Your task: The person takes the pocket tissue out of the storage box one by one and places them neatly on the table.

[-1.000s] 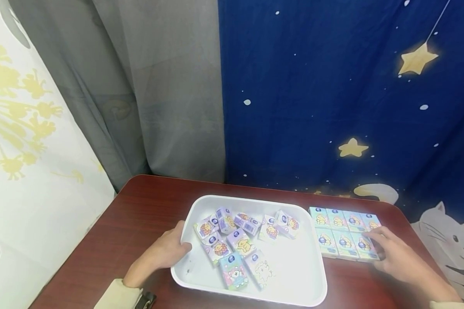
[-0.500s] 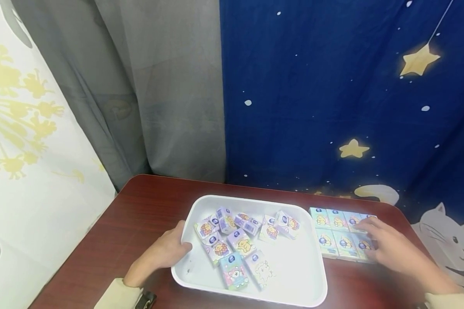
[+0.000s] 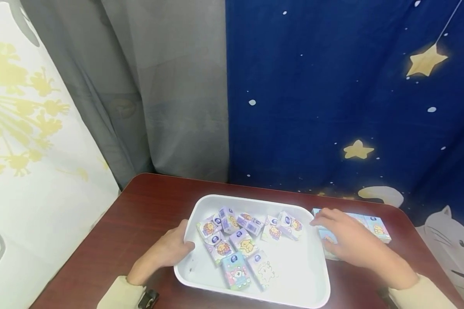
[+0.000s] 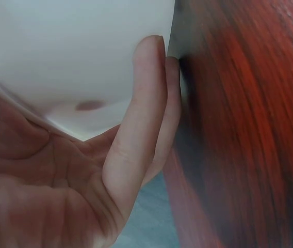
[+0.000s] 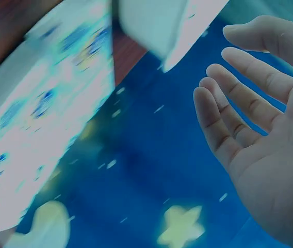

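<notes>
Left hand (image 3: 168, 248) gripping tray (image 3: 297, 270) edge, right hand (image 3: 352, 238) opposite, room beside packs (image 3: 244, 243)

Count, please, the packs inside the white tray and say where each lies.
9: far row, left to right, first pack, second pack, third pack, fourth pack, fifth pack; middle row, left pack, right pack; near row, blue pack, pale pack. Overlaps may hide more.

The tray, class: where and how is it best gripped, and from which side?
Probably the raised rim at both short ends, from left and right: the tray is longest sideways, and loose packs inside suggest keeping it level.
</notes>
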`<state>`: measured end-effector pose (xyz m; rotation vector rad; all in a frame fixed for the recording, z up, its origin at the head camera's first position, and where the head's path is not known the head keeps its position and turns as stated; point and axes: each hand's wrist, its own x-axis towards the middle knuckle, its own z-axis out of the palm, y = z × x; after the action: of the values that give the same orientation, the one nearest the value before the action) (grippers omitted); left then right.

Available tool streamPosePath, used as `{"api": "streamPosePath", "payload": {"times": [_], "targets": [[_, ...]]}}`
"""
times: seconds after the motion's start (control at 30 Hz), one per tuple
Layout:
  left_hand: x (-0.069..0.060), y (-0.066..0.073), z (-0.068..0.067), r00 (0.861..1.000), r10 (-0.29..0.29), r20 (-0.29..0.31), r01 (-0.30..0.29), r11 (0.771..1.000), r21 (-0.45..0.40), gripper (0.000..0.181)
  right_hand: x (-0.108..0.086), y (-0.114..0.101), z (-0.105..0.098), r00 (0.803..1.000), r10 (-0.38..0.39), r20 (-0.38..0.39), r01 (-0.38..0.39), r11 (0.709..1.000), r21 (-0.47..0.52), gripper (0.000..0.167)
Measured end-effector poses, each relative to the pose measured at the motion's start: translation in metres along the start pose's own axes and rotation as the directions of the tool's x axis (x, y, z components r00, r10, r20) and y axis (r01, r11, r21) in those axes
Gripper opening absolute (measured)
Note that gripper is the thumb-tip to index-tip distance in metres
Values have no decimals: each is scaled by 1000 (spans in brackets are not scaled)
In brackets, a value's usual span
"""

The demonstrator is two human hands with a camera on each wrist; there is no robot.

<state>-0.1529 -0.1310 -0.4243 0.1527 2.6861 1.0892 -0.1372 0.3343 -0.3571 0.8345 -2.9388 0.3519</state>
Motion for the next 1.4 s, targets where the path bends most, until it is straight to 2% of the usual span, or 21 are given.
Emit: {"api": "streamPosePath", "payload": {"times": [0.2,0.4,0.5,0.7,1.0,1.07,1.2,1.4], "targets": [[0,0,1,1000,0,8,1,1000,-6,53,21,-38,-2,993,-114,31,114,994,1,45],[0,0,1,1000,-6,6,6,1000,-12,55,41,-66,3,968,-250,14,250,968,-1,46],[0,-1,2,1000,-8,5,8,1000,-10,56,50,-79,8,960,-276,50,276,961,4,44],[0,0,2,1000,-8,9,8,1000,-16,55,64,-103,15,944,-273,183,269,962,46,40],[0,0,1,1000,1,1,-1,1000,-9,53,78,-131,39,868,-438,235,447,894,14,28],[0,0,1,1000,2,0,-2,1000,-14,52,79,-135,45,854,-454,253,468,884,7,27],[0,-1,1,1000,3,0,-3,1000,-19,51,80,-140,56,841,-454,294,477,879,-9,28],[-1,-1,0,1000,3,-2,-3,1000,-8,51,76,-144,66,851,-412,324,439,898,-11,46]]}}
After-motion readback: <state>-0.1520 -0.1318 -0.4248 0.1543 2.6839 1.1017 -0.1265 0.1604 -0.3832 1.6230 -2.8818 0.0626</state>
